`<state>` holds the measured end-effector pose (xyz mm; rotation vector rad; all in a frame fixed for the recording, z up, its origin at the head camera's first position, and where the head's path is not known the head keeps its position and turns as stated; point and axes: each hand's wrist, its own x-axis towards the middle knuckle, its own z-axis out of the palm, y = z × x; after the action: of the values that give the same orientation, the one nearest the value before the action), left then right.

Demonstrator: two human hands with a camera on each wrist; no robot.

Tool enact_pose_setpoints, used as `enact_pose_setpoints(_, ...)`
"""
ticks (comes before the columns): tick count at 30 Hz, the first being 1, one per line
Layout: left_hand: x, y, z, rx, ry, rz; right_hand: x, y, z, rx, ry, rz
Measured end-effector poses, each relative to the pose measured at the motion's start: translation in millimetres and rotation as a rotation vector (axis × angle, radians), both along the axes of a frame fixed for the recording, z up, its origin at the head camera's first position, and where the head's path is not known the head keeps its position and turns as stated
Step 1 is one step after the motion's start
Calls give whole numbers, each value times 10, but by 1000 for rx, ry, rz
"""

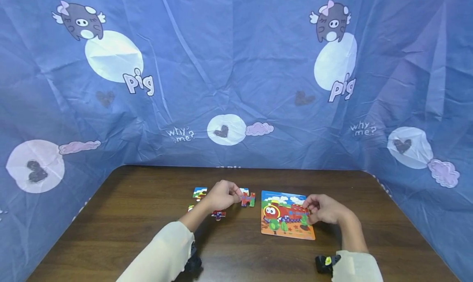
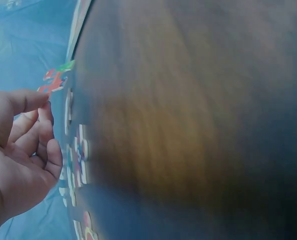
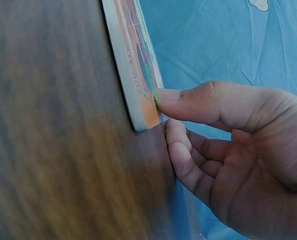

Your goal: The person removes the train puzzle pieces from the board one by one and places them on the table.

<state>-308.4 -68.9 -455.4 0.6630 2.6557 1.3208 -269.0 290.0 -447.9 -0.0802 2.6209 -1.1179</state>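
Observation:
My left hand pinches a red, green and blue jigsaw piece between thumb and fingertip. In the left wrist view this piece sticks out beyond the fingertips, above the table. My right hand grips the right edge of a square puzzle board printed with a red train. Up close in the right wrist view, the thumb lies on the board's face and the other fingers curl beside its edge. Loose jigsaw pieces lie around and partly under the left hand, so some are hidden.
The brown wooden table has rounded far corners. Blue printed cloth hangs behind and on both sides of it. Another loose piece lies left of the left hand. Black wrist cameras sit at the sleeves.

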Motion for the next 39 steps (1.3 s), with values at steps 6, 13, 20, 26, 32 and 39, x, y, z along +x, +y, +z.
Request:
enact_pose_setpoints(6, 79, -80, -45, -8, 4, -29, -10, -5, 3, 9, 0, 3)
enact_pose_setpoints(13, 148, -150, -71, -29, 14, -78, -21, -4, -11, 1, -2, 19)
enact_pose_setpoints(20, 154, -216, -78, -61, 2, -104, -22, -6, -4, 2, -10, 33)
enact_pose_setpoints(26, 141, -228, -68, -90, -7, -117, -12, -10, -12, 12, -1, 11)
enact_pose_setpoints(32, 145, -206, -21, -152, 3, -156, -8, -12, -9, -6, -2, 14)
enact_pose_setpoints(39, 135, -197, 24, -201, 23, -195, -11, -7, -18, 5, 6, 12)
